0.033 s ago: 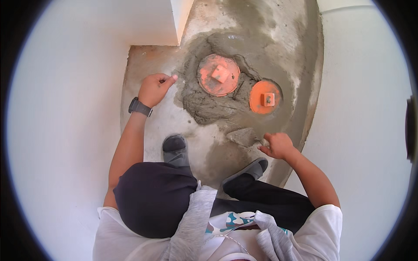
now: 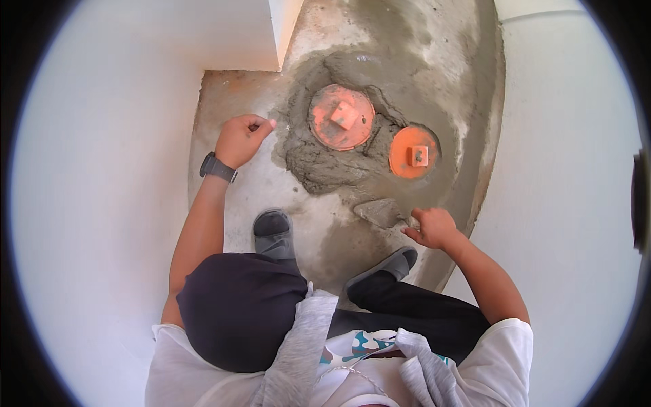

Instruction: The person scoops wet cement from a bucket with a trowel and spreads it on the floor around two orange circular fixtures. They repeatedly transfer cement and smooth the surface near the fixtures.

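Grasping the trowel (image 2: 378, 212) by its handle, the right hand (image 2: 434, 227) holds it at the near edge of the mortar (image 2: 322, 175), below the smaller orange disc (image 2: 400, 161). Open floor (image 2: 261, 186) lies between trowel and left hand (image 2: 243, 141), whose fingers curl; whether they grip anything, I cannot tell. Hands and trowel match the earlier frame.

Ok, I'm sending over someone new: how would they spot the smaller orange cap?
On the floor, find the broad patch of grey mortar. Set in it, nearer the right hand, is the smaller cap, a round disc with a square knob. Its brighter orange sets it apart from the larger, paler cap beside it.
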`<state>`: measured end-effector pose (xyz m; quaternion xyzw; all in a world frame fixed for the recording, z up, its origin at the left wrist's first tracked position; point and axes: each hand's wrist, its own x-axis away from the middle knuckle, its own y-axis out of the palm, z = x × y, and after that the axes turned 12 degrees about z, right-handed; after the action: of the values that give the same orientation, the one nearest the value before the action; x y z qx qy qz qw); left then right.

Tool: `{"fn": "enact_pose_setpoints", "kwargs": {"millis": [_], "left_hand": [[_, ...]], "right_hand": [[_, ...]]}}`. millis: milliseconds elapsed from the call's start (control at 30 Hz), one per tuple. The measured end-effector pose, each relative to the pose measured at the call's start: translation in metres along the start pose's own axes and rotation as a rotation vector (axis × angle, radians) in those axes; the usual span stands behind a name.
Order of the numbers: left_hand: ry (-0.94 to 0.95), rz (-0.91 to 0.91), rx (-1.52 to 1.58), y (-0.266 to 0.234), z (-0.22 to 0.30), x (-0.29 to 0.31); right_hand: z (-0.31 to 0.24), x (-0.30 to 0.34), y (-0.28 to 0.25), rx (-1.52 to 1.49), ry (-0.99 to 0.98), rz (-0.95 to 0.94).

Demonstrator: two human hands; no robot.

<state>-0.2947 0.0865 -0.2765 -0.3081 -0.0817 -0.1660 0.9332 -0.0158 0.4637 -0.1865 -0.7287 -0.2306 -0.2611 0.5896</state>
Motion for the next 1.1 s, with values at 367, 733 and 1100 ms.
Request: {"fn": "enact_pose_setpoints", "kwargs": {"millis": [367,733,1100], "left_hand": [[0.115,-0.105,-0.059,-0.007,-0.011,0.008],[0.103,-0.058,-0.027,-0.003,-0.009,0.008],[0.175,-0.027,-0.106,0.005,-0.010,0.004]], "right_hand": [[-0.023,-0.045,-0.004,0.011,-0.147,-0.067],[-0.127,-0.061,0.026,-0.321,0.077,0.031],[-0.051,-0.006,0.004,-0.267,0.133,0.040]]}}
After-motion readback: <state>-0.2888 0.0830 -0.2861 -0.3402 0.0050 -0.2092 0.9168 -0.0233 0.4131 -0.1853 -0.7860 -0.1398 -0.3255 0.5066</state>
